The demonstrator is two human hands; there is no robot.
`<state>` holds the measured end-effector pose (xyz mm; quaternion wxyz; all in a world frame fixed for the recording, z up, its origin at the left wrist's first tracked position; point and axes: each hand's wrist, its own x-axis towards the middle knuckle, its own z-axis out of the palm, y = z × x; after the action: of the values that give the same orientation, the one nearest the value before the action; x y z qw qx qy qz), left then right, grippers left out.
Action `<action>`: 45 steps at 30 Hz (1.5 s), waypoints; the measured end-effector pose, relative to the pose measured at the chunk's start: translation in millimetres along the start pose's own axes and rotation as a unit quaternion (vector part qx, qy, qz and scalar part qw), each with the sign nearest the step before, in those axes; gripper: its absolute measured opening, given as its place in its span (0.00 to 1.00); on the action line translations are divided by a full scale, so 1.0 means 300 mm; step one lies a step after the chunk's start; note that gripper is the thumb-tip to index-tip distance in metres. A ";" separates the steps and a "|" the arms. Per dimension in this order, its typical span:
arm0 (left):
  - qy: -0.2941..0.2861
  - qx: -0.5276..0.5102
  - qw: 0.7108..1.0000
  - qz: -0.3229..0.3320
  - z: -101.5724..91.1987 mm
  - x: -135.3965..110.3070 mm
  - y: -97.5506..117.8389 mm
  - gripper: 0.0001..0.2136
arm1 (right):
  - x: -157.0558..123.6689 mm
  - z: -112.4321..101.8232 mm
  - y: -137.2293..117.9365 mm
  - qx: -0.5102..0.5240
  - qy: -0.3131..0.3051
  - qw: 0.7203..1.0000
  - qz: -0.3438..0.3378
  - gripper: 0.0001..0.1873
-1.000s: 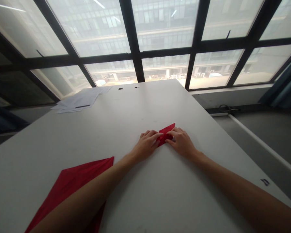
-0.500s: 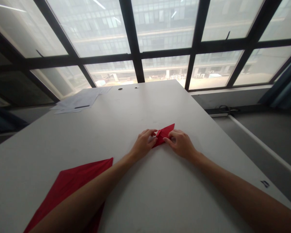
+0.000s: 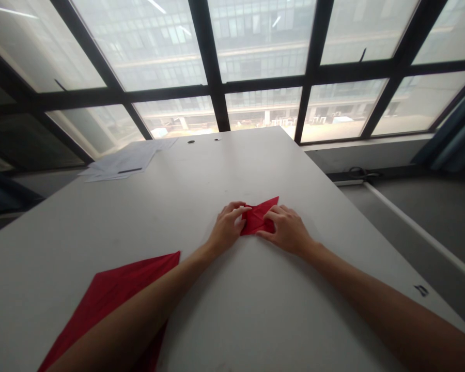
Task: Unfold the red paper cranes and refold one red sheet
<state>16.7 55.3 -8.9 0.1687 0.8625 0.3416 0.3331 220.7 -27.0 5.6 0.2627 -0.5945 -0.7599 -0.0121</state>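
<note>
A small folded piece of red paper [image 3: 258, 216] lies on the white table [image 3: 225, 289] between my two hands. My left hand [image 3: 229, 223] grips its left edge, thumb below and fingers above. On the paper's right part, my right hand [image 3: 288, 227] presses with bent fingers, its thumb along the near edge. One pointed corner sticks out past the right fingers at the far side. Creases show across the middle of the paper. A larger red sheet [image 3: 104, 289] lies at the near left, partly hidden under my left forearm.
White paper sheets [image 3: 120, 159] with a dark pen-like strip [image 3: 130, 170] on them lie at the far left of the table. A dark round spot [image 3: 191, 142] marks the far edge. Large windows stand behind; a dark sticker [image 3: 421, 290] is near the right edge.
The left part of the small red paper has been opened out wider. My left hand has shifted slightly left and my right thumb has slid left along the near edge.
</note>
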 end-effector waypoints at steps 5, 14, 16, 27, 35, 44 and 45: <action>0.016 0.020 1.000 -0.016 0.004 0.000 -0.006 0.15 | -0.004 0.003 0.005 -0.009 -0.010 1.000 -0.011 0.18; 0.011 0.030 0.999 -0.033 0.007 0.000 -0.022 0.12 | -0.003 0.002 -0.002 -0.002 -0.005 1.000 -0.007 0.14; 0.014 0.023 0.999 -0.031 0.008 0.000 -0.025 0.13 | -0.003 0.004 -0.001 0.003 -0.006 1.000 -0.007 0.14; 0.034 -0.006 0.999 -0.036 0.006 0.002 -0.021 0.11 | -0.007 0.007 -0.001 -0.005 -0.006 1.000 -0.018 0.07; 0.052 -0.023 0.997 -0.061 -0.002 0.006 -0.019 0.11 | -0.006 0.004 -0.007 0.015 0.006 1.000 0.000 0.10; 0.086 -0.050 0.993 -0.061 -0.002 0.010 -0.028 0.05 | -0.002 0.006 -0.002 0.054 0.054 0.994 0.074 0.12; 0.090 -0.054 0.993 -0.060 -0.003 0.010 -0.023 0.05 | -0.002 0.008 -0.001 0.062 0.060 0.993 0.078 0.12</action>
<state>14.5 62.3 -10.4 0.2030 0.7970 0.3878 0.4162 219.7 -26.7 3.5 0.3440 -0.6326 -0.6936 0.0197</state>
